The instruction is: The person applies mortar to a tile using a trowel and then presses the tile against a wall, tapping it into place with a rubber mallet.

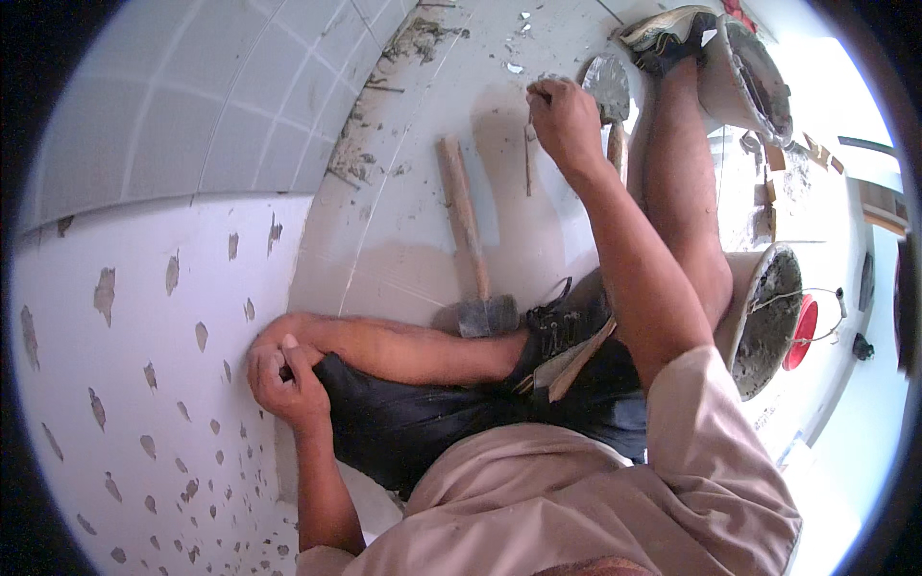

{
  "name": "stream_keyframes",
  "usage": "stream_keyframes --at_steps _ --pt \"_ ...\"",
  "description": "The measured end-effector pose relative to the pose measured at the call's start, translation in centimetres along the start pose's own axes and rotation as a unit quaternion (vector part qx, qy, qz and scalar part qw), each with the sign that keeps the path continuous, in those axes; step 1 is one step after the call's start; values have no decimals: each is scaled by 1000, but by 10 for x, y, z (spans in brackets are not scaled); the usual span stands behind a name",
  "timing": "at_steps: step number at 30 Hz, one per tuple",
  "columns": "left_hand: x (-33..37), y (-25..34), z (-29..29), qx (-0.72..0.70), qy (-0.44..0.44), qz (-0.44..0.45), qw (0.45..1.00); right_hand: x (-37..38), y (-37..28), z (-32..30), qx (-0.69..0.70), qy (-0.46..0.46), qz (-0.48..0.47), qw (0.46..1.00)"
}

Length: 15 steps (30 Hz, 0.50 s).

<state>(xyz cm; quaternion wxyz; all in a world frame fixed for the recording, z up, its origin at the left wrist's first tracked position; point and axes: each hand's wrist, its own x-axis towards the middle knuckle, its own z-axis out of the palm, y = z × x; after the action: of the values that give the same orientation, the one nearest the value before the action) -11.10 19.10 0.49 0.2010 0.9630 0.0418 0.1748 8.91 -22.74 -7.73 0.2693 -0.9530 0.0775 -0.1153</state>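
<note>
My right hand [567,120] is raised over the floor with its fingers pinched together. What they hold is too small to make out. A thin brown rod [528,168] shows just below these fingers; I cannot tell whether it touches them. Close by on the right lies a trowel [607,88], its blade smeared with grey mortar. My left hand [290,381] rests by my bent left knee near the wall, fingers curled around a dark spot I cannot identify. Between my legs lies a mallet [488,315] with a wooden handle and dark block head.
Two mortar-caked buckets [738,288] [725,86] stand to the right, with a red bowl [805,331] beside the nearer one. Grey tiles [163,115] cover the upper left wall; chipped patches mark the white wall [134,288] below. Mortar crumbs [418,43] and thin rods [384,88] lie along its foot.
</note>
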Motion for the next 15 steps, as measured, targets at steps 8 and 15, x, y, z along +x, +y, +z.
stream_keyframes --at_steps 8,15 --pt "-1 -2 3 17 -6 -4 1000 55 18 44 -121 -44 -72 989" --pt "-2 -6 3 14 -29 -23 999 48 24 55 -97 -55 0 994"
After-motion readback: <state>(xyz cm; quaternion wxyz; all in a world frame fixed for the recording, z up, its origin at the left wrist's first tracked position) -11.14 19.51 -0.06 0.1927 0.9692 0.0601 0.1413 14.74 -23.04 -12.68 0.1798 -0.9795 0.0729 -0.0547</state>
